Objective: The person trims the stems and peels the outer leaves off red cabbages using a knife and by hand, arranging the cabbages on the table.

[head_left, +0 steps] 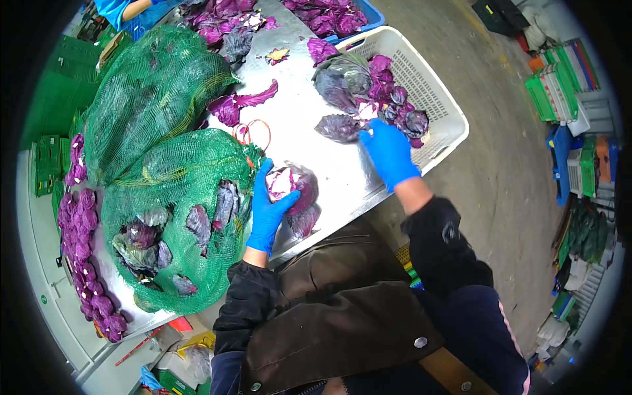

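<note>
My left hand (268,214), in a blue glove, grips a red cabbage (305,186) at the metal table's near edge, its pale cut stem end facing up. A loose purple leaf (304,221) lies just below the cabbage. My right hand (390,157), also blue-gloved, is over the table edge beside the white crate (454,118). Its fingers are closed, and what is in them is hidden. Dark outer leaves (339,128) lie by its fingertips, while purple leaves and trimmings (398,99) fill part of the crate.
Green net sacks (151,99) holding cabbages cover the table's left side. Trimmed red cabbages (82,243) line the far left edge. Purple leaves (230,108) lie mid-table. A blue crate (372,14) of leaves stands behind. Another person's blue sleeve (113,12) shows at top left.
</note>
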The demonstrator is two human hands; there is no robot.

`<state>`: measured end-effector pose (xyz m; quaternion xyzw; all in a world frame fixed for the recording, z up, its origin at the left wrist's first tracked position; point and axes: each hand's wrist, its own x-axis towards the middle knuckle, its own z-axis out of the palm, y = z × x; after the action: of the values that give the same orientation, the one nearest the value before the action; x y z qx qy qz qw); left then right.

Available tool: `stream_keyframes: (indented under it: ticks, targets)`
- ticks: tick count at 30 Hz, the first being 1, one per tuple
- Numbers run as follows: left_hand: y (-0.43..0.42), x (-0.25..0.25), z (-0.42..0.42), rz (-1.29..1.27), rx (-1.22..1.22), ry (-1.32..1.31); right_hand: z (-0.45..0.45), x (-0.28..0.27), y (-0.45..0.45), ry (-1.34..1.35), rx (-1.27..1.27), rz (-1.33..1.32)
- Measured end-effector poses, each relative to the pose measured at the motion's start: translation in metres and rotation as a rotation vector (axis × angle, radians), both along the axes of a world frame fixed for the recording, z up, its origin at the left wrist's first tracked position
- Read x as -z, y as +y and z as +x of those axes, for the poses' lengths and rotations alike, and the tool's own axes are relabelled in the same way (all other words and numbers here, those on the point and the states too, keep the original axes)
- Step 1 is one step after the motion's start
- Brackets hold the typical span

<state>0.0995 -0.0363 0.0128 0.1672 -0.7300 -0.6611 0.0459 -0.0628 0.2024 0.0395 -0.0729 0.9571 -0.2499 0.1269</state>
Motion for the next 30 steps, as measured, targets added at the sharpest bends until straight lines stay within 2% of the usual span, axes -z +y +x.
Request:
stream_keyframes:
  ticks: [2,4,6,7,8,10,11,13,14,15,17,19,24,30]
  targets:
    - [-0.002,-0.006,-0.008,-0.058,0.084,0.012,0.031,-0.001,-0.030,0.088,-0.142,-0.440]
    - [-0.003,-0.011,-0.015,-0.123,0.251,0.080,0.052,-0.017,-0.055,-0.077,-0.315,-0.578]
    - [0.001,-0.011,-0.010,-0.076,0.249,0.025,0.060,0.007,-0.063,-0.178,-0.274,-0.723]
    - [0.006,-0.014,-0.005,-0.193,0.203,0.042,0.059,0.006,-0.058,-0.340,-0.211,-0.543]
    - [0.012,-0.014,-0.002,-0.310,0.154,0.053,0.065,0.006,-0.060,-0.259,-0.201,-0.601]
    - [0.030,-0.010,-0.005,-0.615,0.086,-0.005,0.071,0.007,-0.067,-0.152,-0.248,-0.499]
    - [0.029,-0.008,-0.006,-0.535,0.052,-0.016,0.071,0.016,-0.070,-0.152,-0.248,-0.499]
    - [0.026,-0.003,-0.007,-0.457,0.019,-0.023,0.071,0.040,-0.074,-0.234,-0.029,-0.832]
    - [0.025,0.000,-0.005,-0.353,-0.022,0.009,0.071,0.036,-0.074,-0.234,-0.029,-0.833]
    - [0.023,0.003,-0.006,-0.250,-0.066,0.044,0.070,0.031,-0.073,-0.200,-0.077,-0.671]
    - [0.026,0.008,-0.006,-0.324,-0.096,0.062,0.070,0.016,-0.077,-0.042,-0.193,-0.396]
    - [0.030,0.012,-0.009,-0.402,-0.148,0.106,0.063,0.037,-0.078,-0.030,-0.207,-0.409]
    - [0.031,0.008,-0.014,-0.439,-0.124,0.104,0.051,0.045,-0.067,0.121,-0.283,-0.435]
    - [0.033,0.007,-0.011,-0.501,-0.109,0.108,0.055,0.060,-0.068,0.185,-0.205,-0.448]
